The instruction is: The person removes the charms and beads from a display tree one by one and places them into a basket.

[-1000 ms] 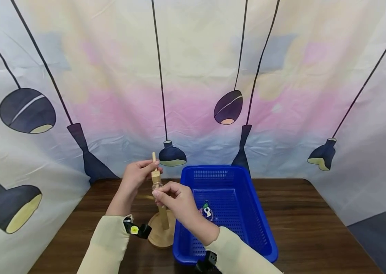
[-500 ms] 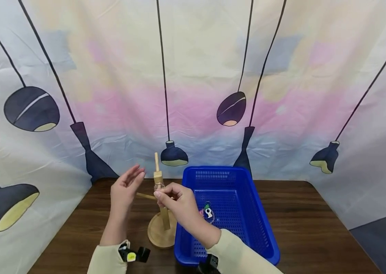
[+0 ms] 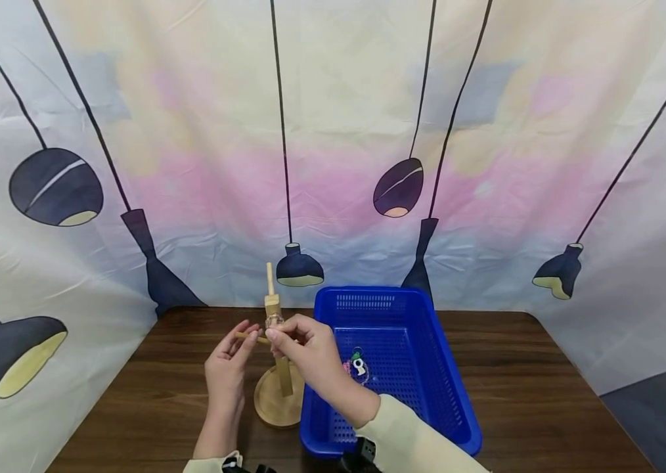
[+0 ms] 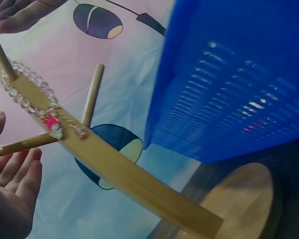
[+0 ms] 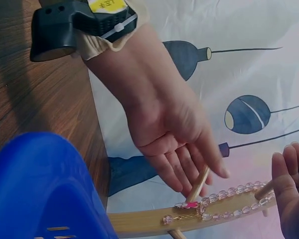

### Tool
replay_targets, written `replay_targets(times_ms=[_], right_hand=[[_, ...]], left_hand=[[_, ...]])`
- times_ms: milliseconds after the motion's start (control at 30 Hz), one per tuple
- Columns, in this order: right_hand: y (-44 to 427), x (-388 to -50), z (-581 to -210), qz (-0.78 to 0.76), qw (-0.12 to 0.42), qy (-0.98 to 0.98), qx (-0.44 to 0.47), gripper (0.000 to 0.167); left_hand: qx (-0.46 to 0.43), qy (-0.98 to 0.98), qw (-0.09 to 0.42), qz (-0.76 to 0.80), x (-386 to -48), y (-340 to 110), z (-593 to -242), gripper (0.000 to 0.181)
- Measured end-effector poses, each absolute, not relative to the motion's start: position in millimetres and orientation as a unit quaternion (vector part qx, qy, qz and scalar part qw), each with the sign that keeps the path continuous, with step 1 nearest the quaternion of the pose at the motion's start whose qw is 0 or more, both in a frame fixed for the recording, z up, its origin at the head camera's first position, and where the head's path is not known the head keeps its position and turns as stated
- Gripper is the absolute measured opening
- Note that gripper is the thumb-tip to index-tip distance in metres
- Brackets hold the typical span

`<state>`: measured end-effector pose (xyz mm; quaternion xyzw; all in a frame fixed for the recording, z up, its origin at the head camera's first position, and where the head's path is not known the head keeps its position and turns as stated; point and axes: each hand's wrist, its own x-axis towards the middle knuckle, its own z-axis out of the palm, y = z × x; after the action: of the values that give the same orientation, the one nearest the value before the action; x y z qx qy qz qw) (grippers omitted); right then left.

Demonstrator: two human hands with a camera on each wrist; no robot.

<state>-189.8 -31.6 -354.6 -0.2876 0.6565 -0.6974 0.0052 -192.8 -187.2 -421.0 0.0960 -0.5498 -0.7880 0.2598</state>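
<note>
A wooden stand (image 3: 284,378) with a round base and several pegs stands beside the basket. On its front peg hangs a clear-bead bracelet (image 4: 25,102) with a pink-and-white charm and a short gold chain. My right hand (image 3: 308,348) pinches the tip of that front peg (image 4: 1,57) between thumb and fingers. My left hand (image 3: 228,368) is at the left peg (image 4: 22,145), thumb on one side and loosely bent fingers on the other. Gaps show between these fingers and the peg in the left wrist view, so the left hand holds nothing.
A blue plastic basket (image 3: 451,387) stands right of the stand, holding a few small trinkets (image 3: 358,365) with green, white and pink parts. The dark wooden table (image 3: 522,394) runs back to a patterned cloth backdrop (image 3: 339,131).
My left hand has left the upper back peg, swung out left, then come down to the left peg. The right hand has stayed at the front peg with the bracelet.
</note>
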Motion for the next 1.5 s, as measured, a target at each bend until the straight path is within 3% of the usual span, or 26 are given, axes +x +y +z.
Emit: replay_targets(times_ms=[567,833,1200,1500], right_hand=[[-22,-196,-349,-0.643,0.041,0.698,-0.312,0.020],[-6,-206,-337,-0.554,0.080,0.751,-0.350,0.027],[-2,-223,-326,-0.548,0.049,0.776,-0.309,0.025],[-16,-234,-349,-0.589,0.038,0.763,-0.264,0.025]], left_hand=[[0.096,-0.497,0.239,-0.828,-196,-186,-432,0.015],[0.081,-0.505,0.247,-0.823,-197,-186,-430,0.023],[0.093,-0.526,0.250,-0.808,-197,-186,-431,0.012],[0.074,-0.522,0.258,-0.810,-196,-186,-433,0.015]])
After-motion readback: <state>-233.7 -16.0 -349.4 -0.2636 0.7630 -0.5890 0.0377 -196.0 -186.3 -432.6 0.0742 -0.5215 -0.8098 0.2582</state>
